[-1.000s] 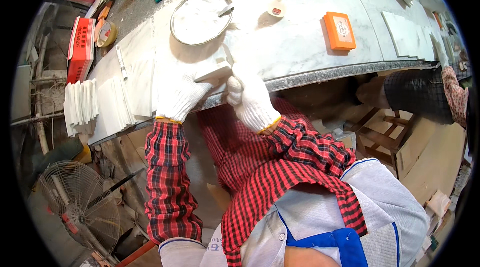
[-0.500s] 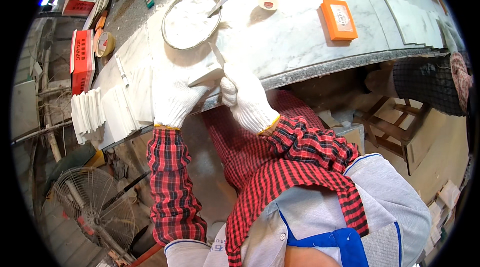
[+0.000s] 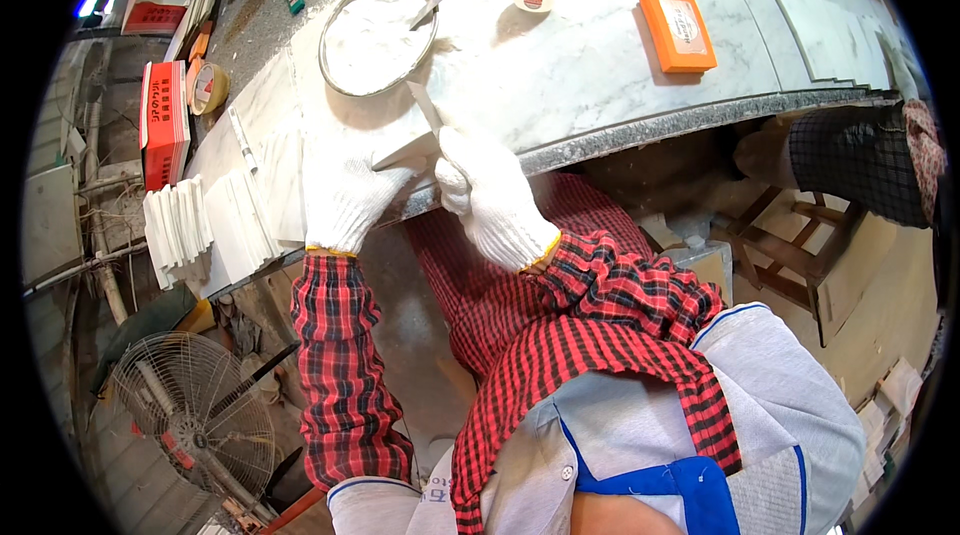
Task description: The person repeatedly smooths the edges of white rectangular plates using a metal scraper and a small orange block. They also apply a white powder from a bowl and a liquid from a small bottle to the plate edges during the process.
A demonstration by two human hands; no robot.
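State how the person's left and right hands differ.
The left hand holds a pale slab; the right hand holds a thin blade. The left hand points nearly straight up the picture; the right hand tilts to the upper left. Both wear white knit gloves with yellow-edged cuffs.

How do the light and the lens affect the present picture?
Head view: bright light washes out some detail on the left hand; head view: the orange box casts a shadow to its left; head view: fisheye distortion bends the table's front edge.
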